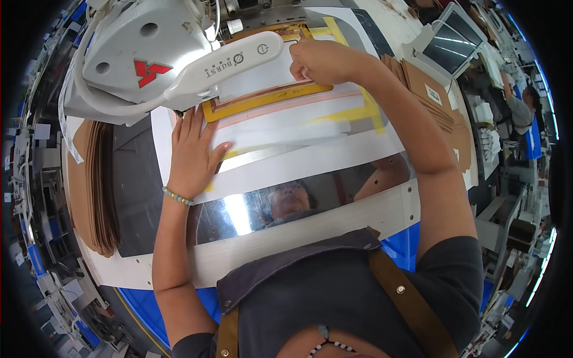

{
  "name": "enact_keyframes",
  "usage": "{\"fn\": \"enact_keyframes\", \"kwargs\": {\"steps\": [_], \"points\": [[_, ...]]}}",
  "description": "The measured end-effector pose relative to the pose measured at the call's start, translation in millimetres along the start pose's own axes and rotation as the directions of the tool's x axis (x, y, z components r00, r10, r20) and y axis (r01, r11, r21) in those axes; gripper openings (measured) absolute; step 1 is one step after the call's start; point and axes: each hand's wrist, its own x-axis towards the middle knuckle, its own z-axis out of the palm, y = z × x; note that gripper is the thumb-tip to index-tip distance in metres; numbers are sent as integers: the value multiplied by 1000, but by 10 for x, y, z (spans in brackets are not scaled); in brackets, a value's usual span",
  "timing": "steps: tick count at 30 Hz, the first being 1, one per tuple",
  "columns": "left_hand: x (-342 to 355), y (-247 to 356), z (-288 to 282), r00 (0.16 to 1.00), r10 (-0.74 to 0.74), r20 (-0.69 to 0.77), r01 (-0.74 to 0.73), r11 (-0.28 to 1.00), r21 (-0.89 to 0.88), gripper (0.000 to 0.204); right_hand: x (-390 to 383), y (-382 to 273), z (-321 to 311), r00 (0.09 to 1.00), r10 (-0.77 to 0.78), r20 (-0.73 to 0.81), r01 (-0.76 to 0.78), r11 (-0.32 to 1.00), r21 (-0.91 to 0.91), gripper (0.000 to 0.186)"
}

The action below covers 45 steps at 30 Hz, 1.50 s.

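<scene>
My left hand (pixel 192 156) lies flat on a white sheet (pixel 286 161), fingers stretched out and thumb apart, with its fingertips beside the near left corner of a yellow-edged rectangular frame (pixel 271 95). My right hand (pixel 325 61) is closed at the frame's right end, fingers curled down over the white area inside it. What those fingers hold, if anything, is hidden. A white sewing machine head (pixel 128 51) stands at the far left, and its white lamp arm (pixel 239 56) reaches across above the frame. Yellow tape strips (pixel 352 112) cross the sheet.
A shiny metal plate (pixel 298 200) runs along the near table edge. Stacked brown pieces (pixel 92 185) stand at the left; more brown pieces (pixel 433 98) lie at the right. Behind those is a tilted screen (pixel 456 39). Blue material (pixel 404 244) shows below the table.
</scene>
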Motion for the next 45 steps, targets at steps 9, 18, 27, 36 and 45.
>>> {"fn": "enact_keyframes", "kwargs": {"steps": [9,18,27,36,45], "points": [[1,-39,18,1000,8,-23,-7,1000,13,65,74,264,148,967,-83,-242,45,987,-157,18],[9,-8,27,998,16,-58,-18,1000,-25,63,408,-676,109,973,-150,-174,218,843,492,13],[-39,27,-22,998,-34,-47,30,996,-86,67,406,-837,176,996,-14,-88,47,922,385,26],[-299,-1202,-656,858,-290,-424,410,884,224,39,-414,-148,427,819,47,-572,295,820,491,24],[-1105,-2548,-1066,736,-597,-319,673,697,248,19,-447,-211,429,766,61,-640,314,833,455,15]]}}
